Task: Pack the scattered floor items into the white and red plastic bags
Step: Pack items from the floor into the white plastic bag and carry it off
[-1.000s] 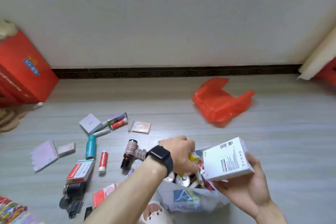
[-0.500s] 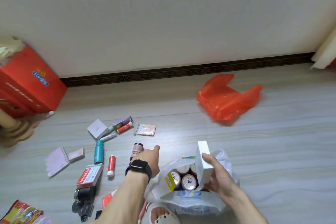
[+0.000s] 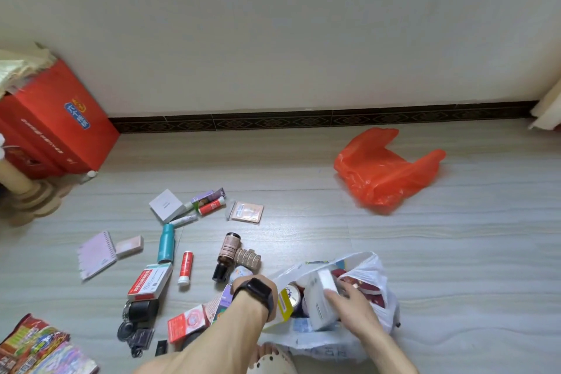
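The white plastic bag (image 3: 376, 270) stands open on the floor in front of me, with cans (image 3: 293, 297) and red packets inside. My right hand (image 3: 352, 304) grips a white box (image 3: 318, 304) that is partly down inside the bag. My left hand (image 3: 270, 288), a black watch on its wrist, holds the bag's left rim; its fingers are mostly hidden. The red plastic bag (image 3: 382, 173) lies crumpled further off to the right. Loose on the floor to the left are a brown bottle (image 3: 229, 252), a teal bottle (image 3: 166, 243) and a red tube (image 3: 185, 267).
More items lie scattered left: a white square box (image 3: 166, 205), a sachet (image 3: 246, 212), a notepad (image 3: 96, 253), a red-and-white medicine box (image 3: 150, 281), black gadgets (image 3: 139, 313). Snack packets (image 3: 33, 346) sit at bottom left. A red carton (image 3: 51, 121) stands by the wall.
My right hand has brought the white box from above the bag's right side down into the bag. My left hand has shifted to the bag's left rim.
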Available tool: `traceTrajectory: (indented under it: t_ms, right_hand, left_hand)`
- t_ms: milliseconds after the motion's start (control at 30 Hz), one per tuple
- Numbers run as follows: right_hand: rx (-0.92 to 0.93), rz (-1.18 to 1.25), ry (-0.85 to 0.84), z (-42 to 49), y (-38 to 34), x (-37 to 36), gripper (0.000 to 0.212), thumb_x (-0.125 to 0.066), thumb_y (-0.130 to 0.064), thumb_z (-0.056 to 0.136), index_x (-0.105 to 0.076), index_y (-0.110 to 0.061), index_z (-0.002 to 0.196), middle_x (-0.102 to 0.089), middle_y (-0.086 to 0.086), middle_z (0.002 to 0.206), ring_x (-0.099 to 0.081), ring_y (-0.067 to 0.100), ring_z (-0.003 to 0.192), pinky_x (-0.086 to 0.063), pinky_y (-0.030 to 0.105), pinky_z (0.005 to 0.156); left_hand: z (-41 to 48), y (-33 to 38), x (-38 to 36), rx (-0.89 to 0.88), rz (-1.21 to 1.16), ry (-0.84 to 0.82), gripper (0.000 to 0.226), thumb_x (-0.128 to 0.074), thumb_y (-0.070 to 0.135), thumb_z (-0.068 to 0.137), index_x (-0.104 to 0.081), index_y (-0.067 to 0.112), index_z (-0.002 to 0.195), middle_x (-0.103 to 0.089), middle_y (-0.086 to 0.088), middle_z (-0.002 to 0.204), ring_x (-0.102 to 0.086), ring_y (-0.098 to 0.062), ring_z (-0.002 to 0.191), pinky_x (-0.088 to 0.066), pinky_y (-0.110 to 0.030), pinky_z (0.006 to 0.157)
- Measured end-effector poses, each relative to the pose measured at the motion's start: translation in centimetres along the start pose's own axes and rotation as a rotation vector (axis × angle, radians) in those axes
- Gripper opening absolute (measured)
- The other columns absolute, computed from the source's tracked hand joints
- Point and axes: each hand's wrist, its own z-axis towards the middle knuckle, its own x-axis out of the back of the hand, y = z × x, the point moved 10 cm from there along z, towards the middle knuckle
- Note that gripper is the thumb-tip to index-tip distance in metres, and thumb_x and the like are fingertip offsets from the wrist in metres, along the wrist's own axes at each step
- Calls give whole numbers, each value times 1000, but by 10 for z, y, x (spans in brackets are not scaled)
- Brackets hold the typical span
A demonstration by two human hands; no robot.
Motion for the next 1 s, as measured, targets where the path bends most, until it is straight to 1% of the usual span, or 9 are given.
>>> traceTrajectory:
  t_ms: [67, 200, 367, 533, 600, 733, 800, 867, 1000]
  right_hand:
    - [91, -291, 195, 3, 0, 22, 41, -58, -41, 86, -59, -29, 125, -66, -5, 125, -58, 17, 117, -39, 27, 91]
    - [286, -462, 520, -8, -5, 61, 38, -64, -36, 84, -61, -27, 121, -61, -2, 122, -50, 24, 114, -38, 34, 96]
    - [64, -963, 269, 16, 35, 58, 60, -48, -45, 86, -38, -24, 142, -53, 2, 140, -43, 27, 131, -40, 38, 102]
    - [83, -1011, 269, 10, 25, 71, 22, -41, -28, 89, -58, -26, 103, -67, 0, 119, -60, 24, 115, -45, 32, 89]
    - [94, -791, 310, 9, 18, 80, 15, -39, -30, 96, -52, -23, 93, -68, 4, 114, -60, 27, 109, -45, 34, 86]
    - [143, 535, 352, -4, 1, 115, 23, -43, -10, 94, -60, -5, 78, -64, 10, 77, -61, 26, 74, -50, 37, 71]
    - [213, 988, 170, -21, -40, 113, 25, -39, -3, 98, -51, -8, 76, -45, 3, 62, -46, 16, 54, -38, 28, 62]
    - [234, 1102, -12, -39, -78, 101, 24, -38, -12, 102, -49, -14, 81, -36, -4, 59, -35, 10, 47, -28, 27, 59]
    - [293, 885, -123, -54, -96, 80, 22, -43, -19, 101, -54, -16, 83, -28, -7, 60, -24, 8, 48, -22, 22, 49]
  left_hand:
    - [1, -3, 1, -10, -49, 17, 34, -44, 14, 93, -61, 5, 122, -60, -16, 129, -57, -32, 119, -49, -40, 97]
    - [2, -8, 21, 8, -362, 103, 29, -43, 17, 96, -57, 3, 117, -64, -17, 118, -62, -32, 109, -52, -35, 88]
    - [-5, -12, 60, -85, -976, 257, 17, -49, 19, 88, -61, 11, 81, -71, -1, 60, -68, -13, 73, -48, -24, 64]
    - [-20, -15, 75, -123, -1291, 304, 23, -61, 16, 84, -58, 13, 61, -65, 0, 55, -66, -20, 61, -36, -19, 46]
    - [-26, -18, 77, -121, -1384, 323, 20, -62, 13, 83, -57, 11, 63, -62, -1, 56, -63, -21, 55, -35, -17, 41]
    - [-34, -12, 79, -140, -1447, 342, 19, -64, 12, 84, -58, 8, 66, -57, 0, 52, -54, -20, 47, -33, -16, 37]
    - [-36, -10, 81, -137, -1457, 364, 24, -67, 17, 80, -56, 9, 61, -53, 2, 47, -51, -18, 43, -31, -17, 36]
    - [-39, -5, 84, -172, -1508, 388, 24, -68, 27, 68, -54, 9, 60, -51, 0, 50, -44, -18, 40, -30, -19, 39]
    - [-46, 1, 90, -224, -1686, 435, 25, -65, 29, 60, -56, 7, 69, -50, 0, 55, -34, -11, 40, -28, -20, 42]
